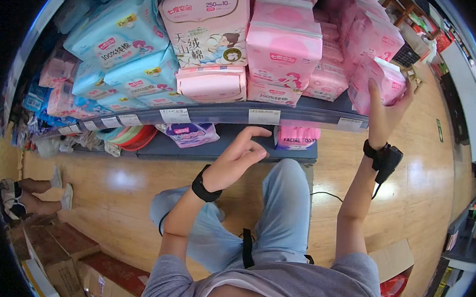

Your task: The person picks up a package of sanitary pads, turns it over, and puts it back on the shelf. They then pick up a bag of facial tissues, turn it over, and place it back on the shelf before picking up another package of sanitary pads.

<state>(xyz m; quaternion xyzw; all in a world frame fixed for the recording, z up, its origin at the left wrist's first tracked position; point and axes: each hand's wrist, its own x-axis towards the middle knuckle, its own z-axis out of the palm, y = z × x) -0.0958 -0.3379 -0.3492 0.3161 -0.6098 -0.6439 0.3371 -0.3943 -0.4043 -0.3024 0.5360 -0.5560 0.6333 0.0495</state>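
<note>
My right hand (384, 111) grips a pink soft package (381, 81) at the right end of the upper shelf (224, 114), next to stacked pink packs (284, 56). My left hand (237, 156) hovers empty below the shelf edge, fingers apart and loosely curled, in front of the lower shelf (221, 147). A pink "facial tissue" pack (297, 136) sits on the lower shelf just right of that hand. Both wrists carry black bands.
Blue packs (122, 32) fill the shelf's left side, a large pink-and-white pack (207, 21) the middle. A purple pack (192, 134) lies on the lower shelf. Cardboard boxes (73, 253) stand at lower left, another person's legs (33, 193) at the left.
</note>
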